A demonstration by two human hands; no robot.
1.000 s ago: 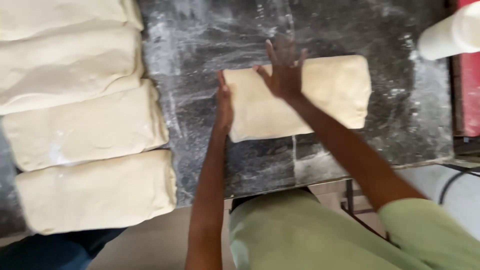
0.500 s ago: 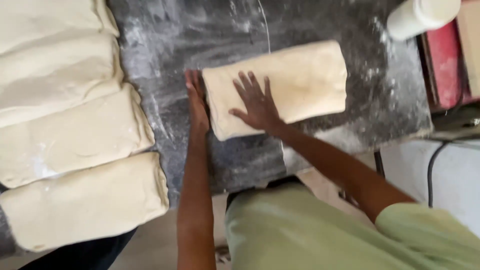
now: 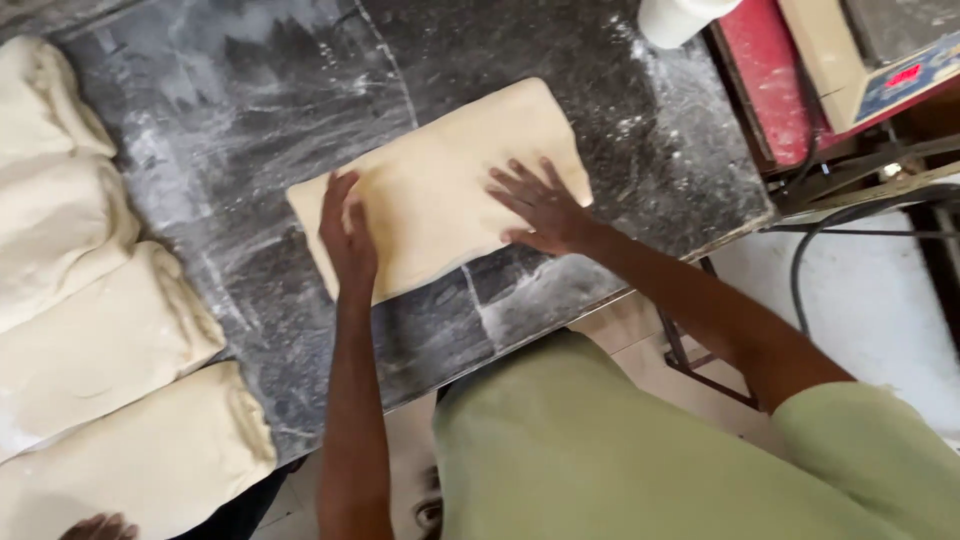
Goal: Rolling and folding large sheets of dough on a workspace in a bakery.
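**Both palms flat on the folded dough slab**

Since half a second ago the left hand has come off the slab's left end, where it stood on edge, and now lies flat on top, while the right hand has slid toward the right end. Fingers of the left hand are held close together, pointing away from the person; fingers of the right hand are spread wide, pointing left and away. Neither hand pinches or grips anything; both simply press down with open palms.

Under them lies the dough slab, a pale, smooth rectangle in the middle of the floured dark tabletop. Its long axis runs from near left to far right, skewed against the tabletop's near edge, and one short end points toward the far right corner.

Judging by its even edges and flat top, this slab looks folded and squared already; what seems left is the last pressing before it matches the others. Four similar finished dough blocks lie in a row along the left side, well apart from it. A white cylinder stands at the far right, beside a red-and-cream machine. Someone else's hand shows at the near left corner.
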